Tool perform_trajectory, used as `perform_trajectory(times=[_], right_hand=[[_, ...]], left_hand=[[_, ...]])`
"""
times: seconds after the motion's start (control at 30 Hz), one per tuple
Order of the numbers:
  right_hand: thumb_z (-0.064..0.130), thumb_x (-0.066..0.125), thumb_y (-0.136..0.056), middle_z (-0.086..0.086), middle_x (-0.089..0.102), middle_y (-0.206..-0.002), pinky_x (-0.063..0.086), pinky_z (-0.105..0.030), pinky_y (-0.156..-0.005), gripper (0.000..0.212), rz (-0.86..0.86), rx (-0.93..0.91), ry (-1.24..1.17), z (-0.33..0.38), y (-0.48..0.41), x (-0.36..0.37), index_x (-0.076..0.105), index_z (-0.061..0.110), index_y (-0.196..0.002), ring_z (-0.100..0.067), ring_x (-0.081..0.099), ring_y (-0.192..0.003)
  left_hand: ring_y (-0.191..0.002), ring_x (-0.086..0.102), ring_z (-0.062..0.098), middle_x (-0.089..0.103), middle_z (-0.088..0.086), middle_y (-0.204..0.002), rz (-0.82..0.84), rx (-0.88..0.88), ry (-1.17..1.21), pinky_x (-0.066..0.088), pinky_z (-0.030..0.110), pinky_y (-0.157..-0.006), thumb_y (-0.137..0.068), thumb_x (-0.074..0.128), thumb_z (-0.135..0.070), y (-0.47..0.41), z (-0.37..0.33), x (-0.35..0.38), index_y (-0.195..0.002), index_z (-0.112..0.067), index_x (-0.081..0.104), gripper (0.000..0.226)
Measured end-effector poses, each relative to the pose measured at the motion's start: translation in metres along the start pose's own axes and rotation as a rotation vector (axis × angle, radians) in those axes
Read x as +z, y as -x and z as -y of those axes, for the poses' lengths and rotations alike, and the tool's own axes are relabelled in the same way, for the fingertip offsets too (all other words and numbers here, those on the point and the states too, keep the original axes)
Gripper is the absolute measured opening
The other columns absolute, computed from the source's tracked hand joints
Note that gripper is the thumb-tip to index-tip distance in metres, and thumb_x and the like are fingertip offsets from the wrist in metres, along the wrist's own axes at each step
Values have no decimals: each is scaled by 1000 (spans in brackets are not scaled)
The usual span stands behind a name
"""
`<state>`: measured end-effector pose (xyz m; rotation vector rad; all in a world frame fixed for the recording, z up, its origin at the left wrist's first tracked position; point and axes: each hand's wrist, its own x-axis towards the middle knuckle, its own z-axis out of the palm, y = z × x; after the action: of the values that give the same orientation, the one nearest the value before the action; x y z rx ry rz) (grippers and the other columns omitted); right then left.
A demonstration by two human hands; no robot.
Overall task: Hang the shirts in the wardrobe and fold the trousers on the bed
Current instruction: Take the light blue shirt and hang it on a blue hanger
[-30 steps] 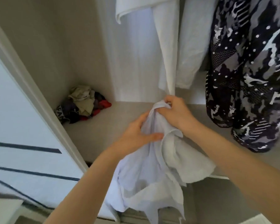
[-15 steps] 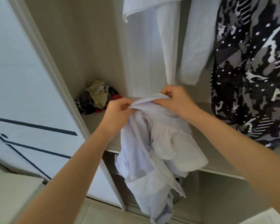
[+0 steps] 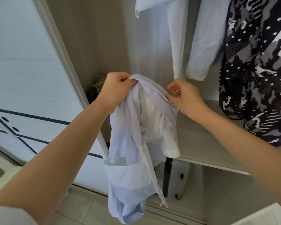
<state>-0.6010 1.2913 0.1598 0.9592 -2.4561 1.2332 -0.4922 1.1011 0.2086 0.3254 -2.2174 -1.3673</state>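
A pale lilac-white shirt [image 3: 133,151] hangs crumpled in front of the open wardrobe [image 3: 201,140], held up by both hands. My left hand [image 3: 115,91] grips its top edge in a fist at the left. My right hand [image 3: 185,96] pinches the same edge with thumb and fingers at the right. The fabric sags between and below the hands, reaching down past the wardrobe shelf. No hanger is visible in the shirt.
A white garment [image 3: 177,34] and a black-and-white patterned garment [image 3: 256,70] hang in the wardrobe at upper right. A small pile of clothes [image 3: 96,88] lies in the shelf's back left corner. The white sliding door [image 3: 23,70] stands at left. A white object [image 3: 178,179] sits below the shelf.
The hands have moved apart along the shirt's top edge and risen, spreading the fabric. My left hand shifted left and now covers much of the clothes pile. The view tilted down.
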Motion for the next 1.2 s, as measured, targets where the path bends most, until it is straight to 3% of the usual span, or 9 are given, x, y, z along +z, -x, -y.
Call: perform_trajectory(times=[0.2,0.33,0.43,0.5,0.6,0.67,0.83,1.03,1.2], right_hand=[[25,75,-82,5,52,-72,37,-10,-57,27,-53,51,-150,12,32,12,51,15,-78,-1,45,-59],[44,74,-78,7,65,-83,45,-10,-63,32,247,150,-215,20,52,30,61,16,-88,4,58,-70],[59,71,-73,17,59,-97,48,-19,-69,51,492,167,-26,14,65,48,55,24,-106,0,59,-84],[44,68,-82,11,58,-79,51,-30,-66,26,528,146,55,9,71,55,56,21,-84,-4,56,-70],[24,58,-93,5,47,-54,42,-31,-57,40,381,146,82,10,67,43,44,18,-57,-9,45,-50],[20,57,-95,1,52,-53,47,-28,-56,35,249,159,24,18,56,24,52,10,-62,-7,54,-43],[6,48,-97,-12,67,-75,58,-26,-57,20,-27,161,-294,48,13,-17,60,4,-81,-14,71,-59],[11,49,-97,-6,69,-92,60,-38,-79,13,-165,21,-320,60,-33,-45,61,15,-93,-18,70,-87],[10,44,-96,-11,68,-97,58,-47,-78,21,-207,43,-353,70,-54,-48,61,21,-90,-27,66,-91]], left_hand=[[-69,44,22,51,14,-74,-98,-62,90,41,36,-64,-88,65,-17,-13,1,-7,-83,20,57,37],[-69,45,24,52,18,-74,-135,-67,130,43,38,-64,-85,66,-19,-20,0,-8,-80,20,55,41],[-68,43,23,51,11,-75,-162,-83,147,42,37,-63,-77,66,-28,-27,0,-9,-77,18,54,47],[-69,46,22,53,9,-78,-197,-101,159,44,38,-64,-77,66,-29,-32,1,-10,-78,17,57,46],[-65,39,20,45,8,-70,-248,-120,141,39,32,-59,-83,64,-21,-38,4,-13,-74,9,59,32],[-62,32,20,38,10,-65,-278,-117,109,32,30,-56,-87,62,-14,-40,9,-14,-70,9,55,30],[-70,52,24,64,18,-78,-283,-134,-23,49,39,-65,-91,58,-13,-44,26,-10,-83,4,68,21],[-85,64,22,70,6,-91,-76,-87,-218,56,38,-80,-89,65,-15,-29,24,-9,-105,-12,69,17],[-85,71,20,73,5,-97,527,-140,-379,60,32,-64,-93,63,-24,-9,-4,-17,-108,-26,66,16]])
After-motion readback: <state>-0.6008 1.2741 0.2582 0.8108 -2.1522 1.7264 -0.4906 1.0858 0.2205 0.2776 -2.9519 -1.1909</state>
